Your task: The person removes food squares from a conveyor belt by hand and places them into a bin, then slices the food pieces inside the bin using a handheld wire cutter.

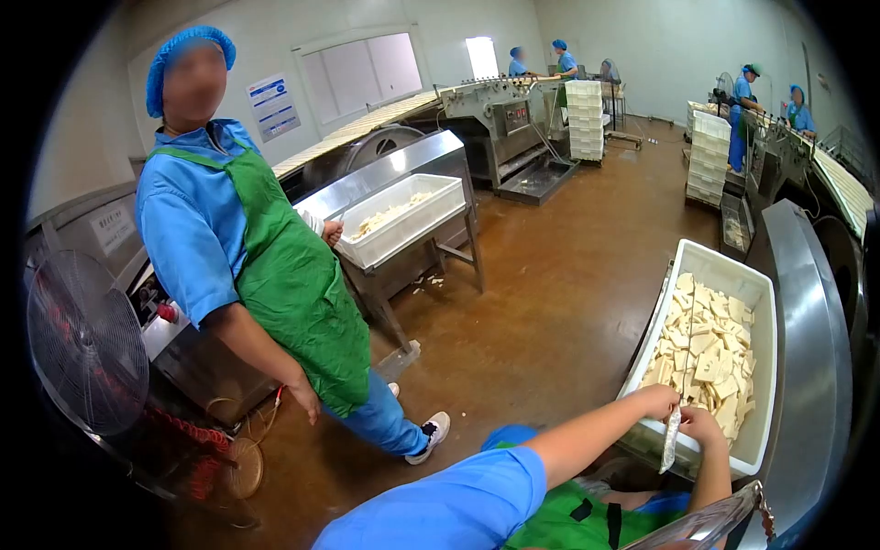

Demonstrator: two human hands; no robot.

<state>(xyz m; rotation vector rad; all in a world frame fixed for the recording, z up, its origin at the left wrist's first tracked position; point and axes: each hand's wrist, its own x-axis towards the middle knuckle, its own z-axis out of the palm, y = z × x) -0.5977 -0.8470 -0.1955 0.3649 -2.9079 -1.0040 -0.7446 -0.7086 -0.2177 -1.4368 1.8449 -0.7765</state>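
Note:
My left hand (pixel 656 401) is closed at the upper end of a whitish, crinkly wrapped handle (pixel 671 442). On the other side of that handle, my right hand (pixel 702 426) has its fingers bent and pressed against it. A thin dark rod (pixel 688 341) runs from the hands over many flat, pale yellow pieces (pixel 710 344). These pieces lie heaped in a white bin (pixel 766 367), and both hands are over its near edge.
A co-worker (pixel 275 247) in a green apron stands at left beside another white bin (pixel 403 225). A fan (pixel 87 339) is at far left. Metal machines (pixel 513 128), stacked white crates (pixel 584 119) and several other people are farther back.

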